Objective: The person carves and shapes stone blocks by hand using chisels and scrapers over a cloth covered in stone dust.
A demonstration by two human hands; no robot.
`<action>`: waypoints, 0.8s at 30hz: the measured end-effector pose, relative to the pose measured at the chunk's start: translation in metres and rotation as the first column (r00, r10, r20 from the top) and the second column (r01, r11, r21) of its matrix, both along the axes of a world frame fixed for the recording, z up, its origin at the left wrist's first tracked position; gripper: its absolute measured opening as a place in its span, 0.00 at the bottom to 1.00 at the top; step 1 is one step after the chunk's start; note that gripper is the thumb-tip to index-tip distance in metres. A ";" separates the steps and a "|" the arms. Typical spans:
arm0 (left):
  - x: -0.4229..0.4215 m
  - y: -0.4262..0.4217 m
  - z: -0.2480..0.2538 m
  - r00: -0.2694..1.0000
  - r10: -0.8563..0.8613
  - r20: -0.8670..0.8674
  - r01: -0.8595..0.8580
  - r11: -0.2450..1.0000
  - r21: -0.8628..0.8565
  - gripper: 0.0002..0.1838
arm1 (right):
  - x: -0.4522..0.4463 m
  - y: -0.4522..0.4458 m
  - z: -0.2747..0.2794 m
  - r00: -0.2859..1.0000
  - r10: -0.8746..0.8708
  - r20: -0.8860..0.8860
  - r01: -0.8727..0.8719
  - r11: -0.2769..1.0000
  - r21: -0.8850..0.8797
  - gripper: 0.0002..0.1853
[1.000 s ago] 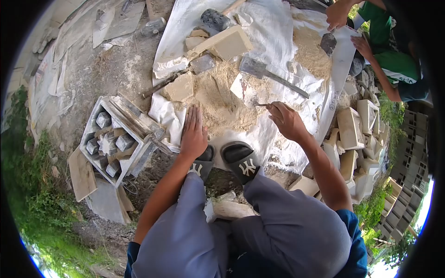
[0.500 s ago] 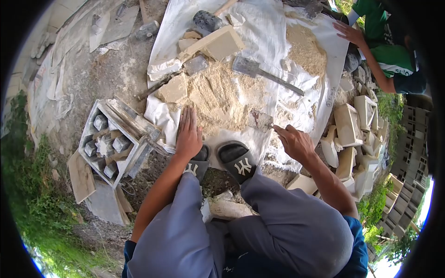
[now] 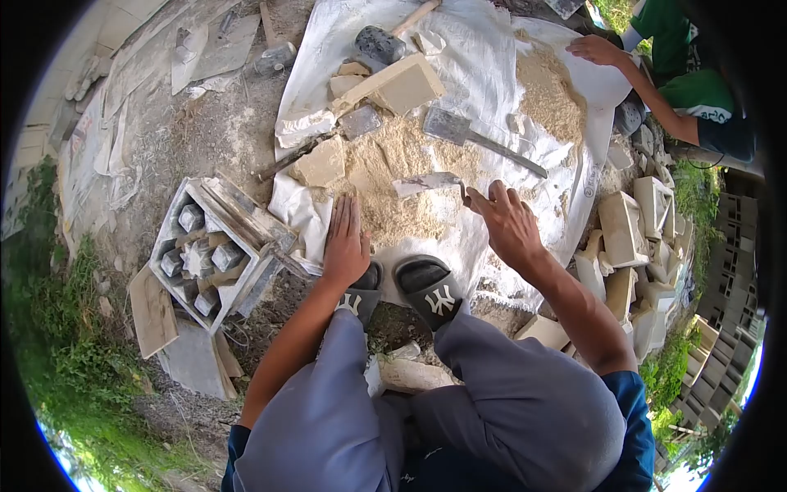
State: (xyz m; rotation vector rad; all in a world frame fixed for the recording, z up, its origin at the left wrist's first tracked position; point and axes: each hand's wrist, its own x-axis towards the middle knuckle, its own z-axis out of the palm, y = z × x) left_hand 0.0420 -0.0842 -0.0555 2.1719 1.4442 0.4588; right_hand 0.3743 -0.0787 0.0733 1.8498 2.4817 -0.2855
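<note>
My right hand (image 3: 512,228) grips the handle of a small trowel (image 3: 426,183), its blade pointing left over the crumbly pale sand mix (image 3: 379,168). My left hand (image 3: 348,244) lies flat with fingers stretched forward, on the near left edge of the white sheet (image 3: 459,250) beside the mix. Just left of those fingers is a bunched fold of the sheet. Beyond the trowel, a flat metal blade with a long handle (image 3: 447,126) rests on the sheet. A broken flat slab piece (image 3: 320,162) lies past my left hand.
A hexagonal mould (image 3: 208,256) stands at left. A pale block (image 3: 402,86) and a mallet (image 3: 381,45) lie at the far side of the sheet. Several cast pieces (image 3: 623,230) are piled at right. Another person's hand (image 3: 597,51) reaches over the sheet's far right.
My right hand has moved forward and left with the trowel, whose blade is now turned over the mix. My left hand stays flat. The other person's hand has shifted slightly.
</note>
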 end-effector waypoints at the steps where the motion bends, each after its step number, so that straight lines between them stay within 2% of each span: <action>1: 0.000 -0.001 0.000 1.000 -0.007 0.000 0.007 1.000 -0.001 0.38 | 0.001 0.009 -0.002 0.999 -0.023 -0.045 0.022 1.000 -0.020 0.31; 3: -0.001 -0.001 0.000 1.000 -0.008 -0.015 0.008 1.000 0.014 0.38 | 0.002 0.034 -0.005 0.996 -0.067 -0.059 0.063 0.996 -0.061 0.26; 7: 0.002 0.000 0.001 1.000 -0.002 0.004 0.002 1.000 0.007 0.38 | -0.005 0.078 -0.039 0.988 -0.106 -0.111 0.099 0.993 -0.065 0.26; 9: 0.000 0.000 0.002 1.000 0.003 0.003 -0.003 1.000 0.006 0.38 | -0.012 0.089 -0.056 0.970 -0.031 -0.240 0.059 0.992 0.109 0.25; 10: -0.001 0.000 0.001 1.000 -0.004 0.017 0.004 1.000 0.002 0.38 | -0.017 0.091 -0.059 0.972 -0.081 -0.221 0.090 0.995 0.033 0.26; 11: -0.001 -0.001 -0.001 0.999 -0.013 0.032 0.013 1.000 -0.003 0.38 | -0.022 0.090 -0.063 0.971 -0.080 -0.226 0.090 0.995 0.032 0.26; 13: -0.002 -0.001 0.003 0.999 0.004 0.043 -0.005 1.000 0.014 0.37 | -0.030 0.084 -0.072 0.959 -0.232 -0.163 0.232 0.973 -0.019 0.28; 16: -0.005 0.006 0.016 0.990 0.034 0.139 -0.035 0.999 0.009 0.35 | -0.040 0.073 -0.080 0.954 -0.242 -0.178 0.248 0.969 0.014 0.28; 18: -0.009 0.024 0.026 0.985 0.070 0.160 -0.092 0.987 0.134 0.34 | -0.045 0.068 -0.084 0.950 -0.255 -0.178 0.267 0.963 0.046 0.27; 19: -0.008 0.037 0.033 0.985 0.067 0.161 -0.089 0.987 0.132 0.34 | -0.046 0.067 -0.089 0.950 -0.258 -0.176 0.269 0.962 0.044 0.27; 21: -0.008 0.066 0.042 0.976 0.191 0.107 -0.210 0.955 0.209 0.33 | -0.049 0.066 -0.103 0.920 -0.285 -0.270 0.301 0.953 0.019 0.28; 22: -0.008 0.080 0.041 0.975 0.193 0.106 -0.212 0.955 0.207 0.33 | -0.051 0.066 -0.105 0.907 -0.270 -0.324 0.298 0.954 0.038 0.28; 24: -0.011 0.104 0.039 0.920 0.388 0.049 -0.388 0.892 0.232 0.31 | -0.051 0.067 -0.099 0.899 -0.263 -0.350 0.287 0.958 0.017 0.28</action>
